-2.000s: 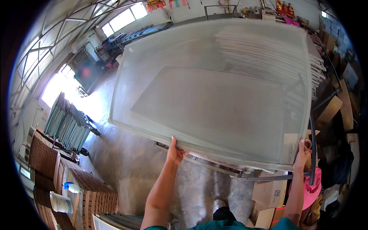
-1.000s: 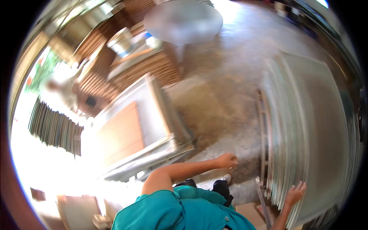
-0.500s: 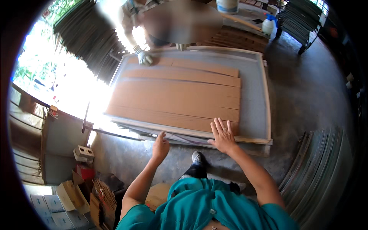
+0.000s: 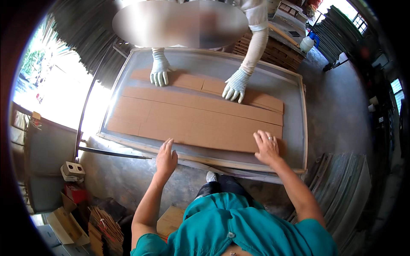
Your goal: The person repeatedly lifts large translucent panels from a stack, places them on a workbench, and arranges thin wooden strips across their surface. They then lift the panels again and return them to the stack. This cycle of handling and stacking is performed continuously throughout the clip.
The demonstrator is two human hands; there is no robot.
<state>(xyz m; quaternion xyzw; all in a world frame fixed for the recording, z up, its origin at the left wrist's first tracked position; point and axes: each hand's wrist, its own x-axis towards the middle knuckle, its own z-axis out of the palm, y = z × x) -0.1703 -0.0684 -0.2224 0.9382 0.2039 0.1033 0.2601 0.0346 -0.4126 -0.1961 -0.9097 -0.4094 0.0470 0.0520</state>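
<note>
A long brown cardboard piece (image 4: 192, 119) lies flat inside a wood-edged frame with a grey panel (image 4: 294, 106). A narrower strip (image 4: 185, 79) lies along its far side. My left hand (image 4: 166, 160) is at the cardboard's near edge, fingers extended. My right hand (image 4: 267, 147) rests with fingers spread on the near right part of the cardboard. Across from me, a co-worker's two gloved hands (image 4: 159, 74) (image 4: 235, 88) press on the far strip.
Upright panel stacks stand at the lower right (image 4: 341, 183) and upper right (image 4: 337, 38). A spray bottle (image 4: 307, 43) sits on wooden stock behind the frame. A metal bar (image 4: 115, 152), concrete blocks (image 4: 73, 170) and cardboard boxes (image 4: 66, 222) are at the left.
I have turned from a large glassy panel, which my hands let go, to the framed cardboard. My hands moved onto its near edge. The co-worker's gloved hands moved onto the far strip.
</note>
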